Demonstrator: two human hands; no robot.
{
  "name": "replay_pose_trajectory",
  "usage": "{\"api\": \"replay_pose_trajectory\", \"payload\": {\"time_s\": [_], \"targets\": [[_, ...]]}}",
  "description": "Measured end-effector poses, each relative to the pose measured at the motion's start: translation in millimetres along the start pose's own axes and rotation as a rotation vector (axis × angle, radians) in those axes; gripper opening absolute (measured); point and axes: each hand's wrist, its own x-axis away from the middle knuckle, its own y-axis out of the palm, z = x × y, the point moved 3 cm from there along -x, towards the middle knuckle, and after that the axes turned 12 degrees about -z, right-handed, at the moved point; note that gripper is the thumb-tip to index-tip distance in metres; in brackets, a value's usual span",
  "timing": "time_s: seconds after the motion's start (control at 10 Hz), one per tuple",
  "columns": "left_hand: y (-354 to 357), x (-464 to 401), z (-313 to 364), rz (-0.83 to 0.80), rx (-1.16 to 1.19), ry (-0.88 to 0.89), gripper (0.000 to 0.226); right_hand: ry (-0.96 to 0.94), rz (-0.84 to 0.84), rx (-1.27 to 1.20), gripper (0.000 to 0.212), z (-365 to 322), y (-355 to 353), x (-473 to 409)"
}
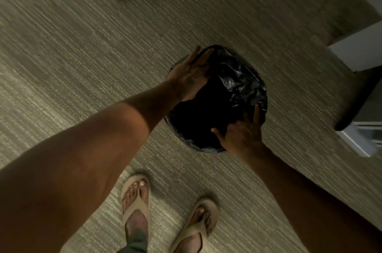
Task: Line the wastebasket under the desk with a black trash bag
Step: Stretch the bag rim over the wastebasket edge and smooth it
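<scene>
We see a bag of thin, crinkled, glossy black plastic, a floor of matt, ribbed carpet, smooth pale panels beside it, and sandals with matt tan straps.

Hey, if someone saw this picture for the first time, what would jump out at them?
The black trash bag, glossy and crinkled over the round wastebasket mid-frame on the striped carpet. Next, the two bare hands at its rim: the left hand flat at the far-left edge, the right hand at the near edge. Below stand feet in tan sandals.
</scene>
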Motion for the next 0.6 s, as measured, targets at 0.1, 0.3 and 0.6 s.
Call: {"api": "replay_pose_trajectory", "payload": {"time_s": [0.1, 0.3, 0.6], "targets": [[-21, 18, -12, -0.065, 0.516, 0.200, 0.071, -0.032, 0.273, -0.031, 0.080, 4, -20, -3], [3, 94, 9, -0.115, 1.005, -0.255, 0.078, 0.041, 0.335, -0.187, 0.094, 36, -32, -32], [34, 105, -5, -0.099, 1.549, -0.245, 0.093, 0.046, 0.546, -0.528, 0.095, 65, -32, -41]]}}
